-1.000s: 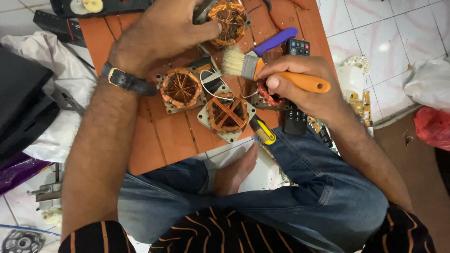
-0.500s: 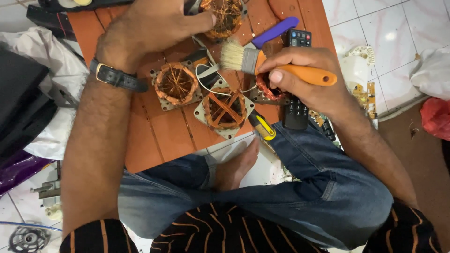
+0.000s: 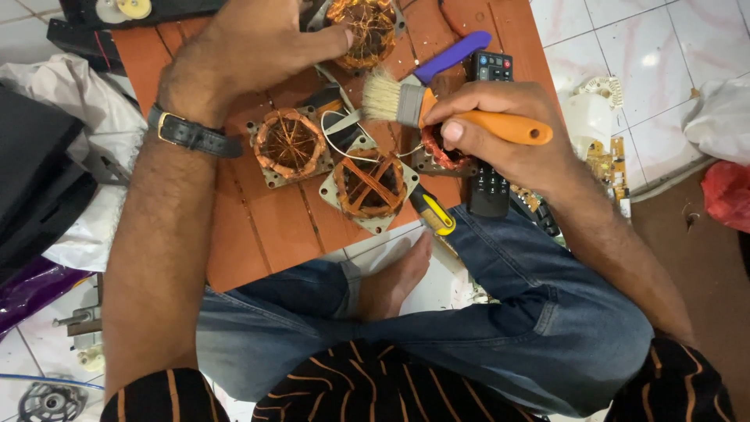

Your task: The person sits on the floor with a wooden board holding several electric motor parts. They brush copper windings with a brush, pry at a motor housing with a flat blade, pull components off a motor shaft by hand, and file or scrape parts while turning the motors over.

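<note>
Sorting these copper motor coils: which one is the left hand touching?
The far coil at the board's top edge, under the left hand; the other coils lie untouched.

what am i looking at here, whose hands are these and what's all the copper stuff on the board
This is a single view from a camera worn on a person's head, looking down at their own two bare hands. The person sits on a tiled floor with a reddish-brown board by their legs.

On the board lie square metal frames wound with copper wire, probably motor coils: one coil on the left and one in the middle. A black remote control and a yellow-handled tool lie near the right hand.

The left hand, with a wristwatch, rests on a third coil at the top. The right hand holds an orange-handled paintbrush in a closed grip.
</note>
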